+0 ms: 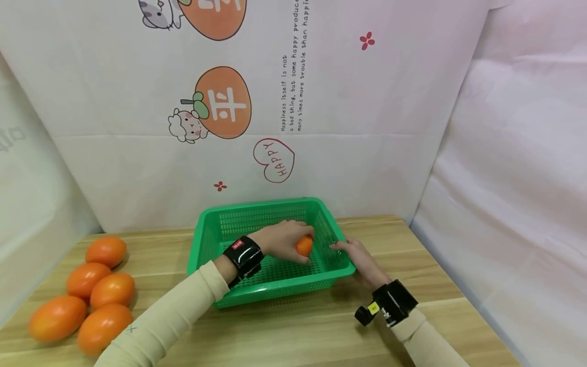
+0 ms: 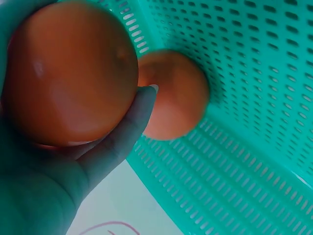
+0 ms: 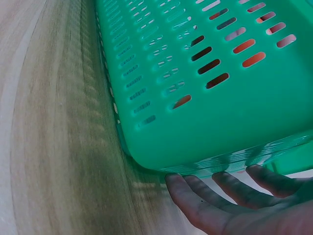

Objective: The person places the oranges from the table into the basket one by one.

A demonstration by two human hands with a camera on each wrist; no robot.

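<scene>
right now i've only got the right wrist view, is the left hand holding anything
Observer: Yes, the left hand grips a round orange fruit.
Operator: ok and is that the only one at the green basket
Observer: No, the left wrist view shows a second fruit lying inside the green basket, by its wall.
Operator: any outside it, i can't see that side
Observer: Yes, the head view shows five more orange fruits grouped on the table, to the left of the basket.
</scene>
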